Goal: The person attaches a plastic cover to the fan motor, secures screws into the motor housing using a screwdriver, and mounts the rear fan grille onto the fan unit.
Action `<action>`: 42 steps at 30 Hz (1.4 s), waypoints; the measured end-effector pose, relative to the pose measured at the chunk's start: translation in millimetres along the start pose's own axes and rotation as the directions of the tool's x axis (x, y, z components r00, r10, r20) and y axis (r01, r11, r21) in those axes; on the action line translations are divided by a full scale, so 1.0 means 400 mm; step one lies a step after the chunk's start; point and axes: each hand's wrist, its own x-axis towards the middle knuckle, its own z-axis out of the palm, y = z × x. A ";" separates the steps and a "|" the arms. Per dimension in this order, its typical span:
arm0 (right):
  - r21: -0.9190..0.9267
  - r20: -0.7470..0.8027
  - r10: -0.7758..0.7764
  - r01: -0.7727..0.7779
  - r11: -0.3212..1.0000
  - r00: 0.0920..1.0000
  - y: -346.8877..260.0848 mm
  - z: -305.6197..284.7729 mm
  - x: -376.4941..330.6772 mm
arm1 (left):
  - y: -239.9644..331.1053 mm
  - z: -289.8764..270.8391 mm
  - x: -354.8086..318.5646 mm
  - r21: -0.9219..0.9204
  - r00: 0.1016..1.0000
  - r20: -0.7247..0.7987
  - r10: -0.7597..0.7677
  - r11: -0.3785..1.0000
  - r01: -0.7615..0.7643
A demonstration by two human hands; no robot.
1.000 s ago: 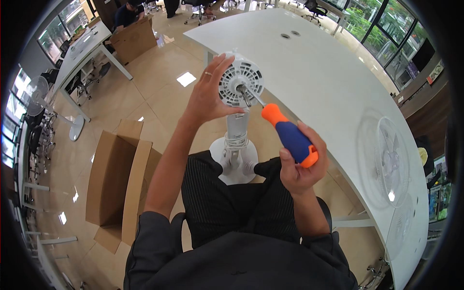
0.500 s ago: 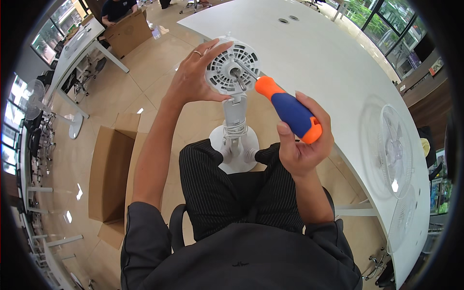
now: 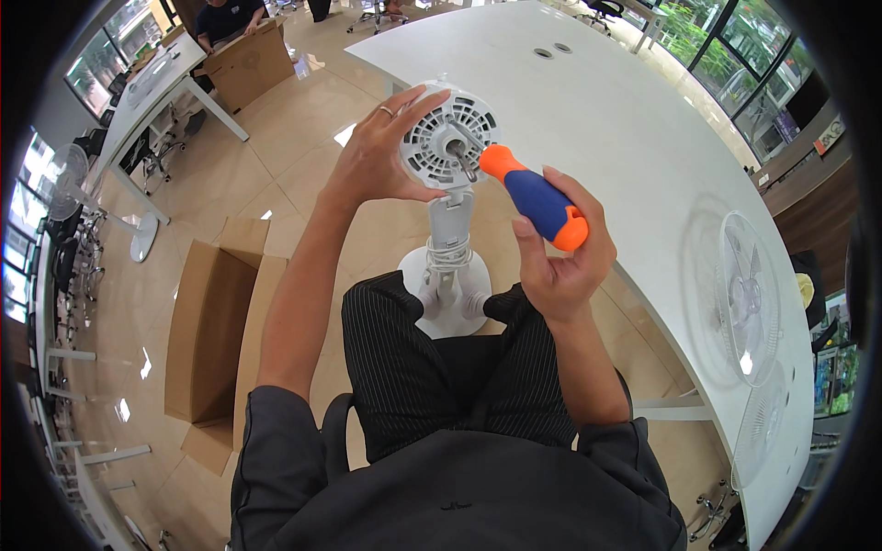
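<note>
A white fan's motor head (image 3: 428,147), round and slotted with a metal shaft at its centre, faces me. Around its left rim my left hand (image 3: 367,161) is closed, thumb below and fingers on top. My right hand (image 3: 571,275) grips a screwdriver (image 3: 540,200) by its blue and orange handle. The thin screwdriver blade slants up and left over the motor head's face; I cannot make out exactly what its tip touches. Below the head stands the white fan column (image 3: 450,220), with a bundled cord (image 3: 448,258) and a round base (image 3: 478,285) between my legs.
To the right a white table (image 3: 606,174) carries a clear fan blade in a wire grille (image 3: 746,303) and another grille (image 3: 761,427). An opened cardboard box (image 3: 202,340) lies left of me. Farther off are an assembled fan (image 3: 69,174) and a person by a carton (image 3: 248,66).
The view has shifted slightly. The screwdriver handle and my right hand have moved a little up and left, while my left hand keeps its hold on the motor head.
</note>
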 end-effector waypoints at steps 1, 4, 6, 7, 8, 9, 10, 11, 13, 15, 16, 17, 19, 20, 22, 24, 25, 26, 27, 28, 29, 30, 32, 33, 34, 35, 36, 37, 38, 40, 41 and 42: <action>0.002 -0.002 -0.007 0.007 1.000 1.000 0.000 0.002 0.001 | 0.002 -0.002 0.000 -0.006 1.000 0.000 -0.006 1.000 0.006; -0.015 -0.001 -0.001 0.001 1.000 1.000 0.001 0.005 0.004 | 0.010 -0.011 0.005 -0.001 1.000 0.004 -0.008 1.000 0.008; 0.003 -0.001 0.017 -0.017 1.000 1.000 0.004 0.006 0.004 | 0.018 -0.015 0.011 0.007 1.000 0.009 -0.004 1.000 0.004; 0.006 -0.003 0.010 -0.010 1.000 1.000 0.003 0.008 0.005 | 0.018 -0.016 0.010 0.001 1.000 0.017 -0.015 1.000 0.015; 0.007 -0.002 0.007 -0.007 1.000 1.000 0.003 0.010 0.006 | 0.018 -0.017 0.009 -0.005 0.999 0.025 -0.027 1.000 0.027; 0.007 -0.002 0.004 -0.004 1.000 1.000 0.001 0.011 0.008 | 0.016 -0.019 0.009 -0.001 1.000 0.020 -0.024 1.000 0.024; 0.008 -0.004 -0.001 0.002 1.000 1.000 -0.002 0.010 0.011 | 0.016 -0.019 0.009 -0.005 1.000 0.019 -0.020 1.000 0.020; -0.014 0.006 -0.013 0.013 1.000 1.000 -0.005 0.010 0.014 | 0.016 -0.018 0.010 -0.009 1.000 0.019 -0.016 1.000 0.016; -0.036 0.013 -0.031 0.031 0.999 0.999 -0.008 0.009 0.018 | 0.019 -0.020 0.006 0.001 1.000 0.015 -0.021 1.000 0.021; -0.041 0.014 -0.033 0.034 0.999 0.999 -0.005 0.011 0.018 | 0.020 -0.020 0.006 0.011 1.000 0.012 -0.026 1.000 0.026; -0.040 0.013 -0.038 0.039 0.998 0.999 -0.005 0.012 0.018 | 0.021 -0.020 0.006 0.002 1.000 0.011 -0.023 1.000 0.023; -0.041 0.009 -0.036 0.037 0.998 0.999 -0.005 0.013 0.019 | 0.021 -0.020 0.006 -0.007 1.000 0.010 -0.021 1.000 0.021; -0.041 0.004 -0.038 0.038 0.998 0.999 -0.008 0.014 0.024 | 0.019 -0.021 0.005 -0.008 1.000 0.011 -0.025 1.000 0.025; -0.068 0.032 -0.049 0.051 0.996 0.998 -0.013 0.012 0.029 | 0.018 -0.022 0.004 -0.011 0.999 0.016 -0.033 0.999 0.033; -0.097 0.058 -0.063 0.069 0.993 0.996 -0.019 0.010 0.043 | 0.012 -0.019 0.000 -0.006 1.000 0.003 -0.022 1.000 0.022; -0.167 0.069 -0.067 0.078 0.983 0.995 -0.020 0.013 0.062 | 0.007 -0.016 -0.001 -0.002 1.000 -0.011 -0.009 1.000 0.009; -0.168 0.066 -0.074 0.084 0.982 0.995 -0.017 0.023 0.071 | 0.007 -0.016 0.000 0.001 1.000 0.000 -0.007 1.000 0.007; -0.069 -0.015 -0.032 0.031 0.997 0.999 -0.014 0.041 0.080 | 0.008 -0.016 0.001 0.005 1.000 0.010 -0.005 1.000 0.005; 0.035 -0.091 0.016 -0.013 0.999 0.996 -0.009 0.053 0.089 | 0.010 -0.014 0.002 0.008 1.000 0.004 0.001 1.000 -0.001; 0.045 -0.094 0.007 -0.002 0.999 0.996 -0.005 0.061 0.099 | 0.012 -0.019 0.000 0.002 1.000 0.021 -0.010 1.000 0.010; 0.024 -0.105 -0.102 0.105 0.994 0.989 0.000 0.066 0.110 | 0.014 -0.024 -0.001 -0.004 0.999 0.037 -0.021 1.000 0.021; 0.002 -0.114 -0.209 0.211 0.977 0.971 0.004 0.071 0.120 | 0.016 -0.028 -0.001 0.010 0.999 0.029 -0.018 1.000 0.018; -0.027 -0.065 -0.204 0.203 0.979 0.977 -0.003 0.062 0.112 | 0.020 -0.026 0.003 -0.014 1.000 0.027 -0.005 1.000 0.005; -0.060 -0.015 -0.186 0.184 0.981 0.983 -0.009 0.054 0.106 | 0.021 -0.026 0.004 -0.020 0.999 0.032 -0.003 1.000 0.004; -0.052 -0.019 -0.200 0.199 0.979 0.980 -0.014 0.051 0.104 | 0.021 -0.028 0.003 -0.007 1.000 0.021 0.001 1.000 -0.001; -0.043 0.002 -0.162 0.162 0.986 0.987 -0.019 0.047 0.104 | 0.021 -0.029 0.003 -0.019 1.000 0.028 -0.008 1.000 0.009; -0.036 0.023 -0.126 0.126 0.991 0.992 -0.027 0.043 0.102 | 0.021 -0.029 0.003 -0.032 0.999 0.035 -0.017 0.999 0.018; -0.025 0.020 -0.143 0.143 0.989 0.990 -0.051 0.032 0.106 | 0.019 -0.028 -0.002 -0.029 0.999 0.039 -0.021 0.999 0.022; -0.023 0.091 -0.070 0.073 0.997 0.993 -0.088 0.015 0.118 | 0.019 -0.031 -0.004 -0.011 1.000 0.025 -0.017 1.000 0.017; -0.013 0.156 -0.020 0.022 1.000 0.988 -0.113 0.003 0.118 | 0.024 -0.039 -0.006 -0.014 0.999 0.043 -0.022 1.000 0.022; -0.109 0.206 -0.026 0.050 0.993 0.978 -0.106 -0.007 0.114 | 0.031 -0.038 -0.006 -0.007 0.998 0.050 -0.027 1.000 0.027; -0.202 0.253 -0.028 0.081 0.976 0.967 -0.104 -0.014 0.112 | 0.030 -0.040 -0.003 0.003 0.999 0.037 -0.019 1.000 0.019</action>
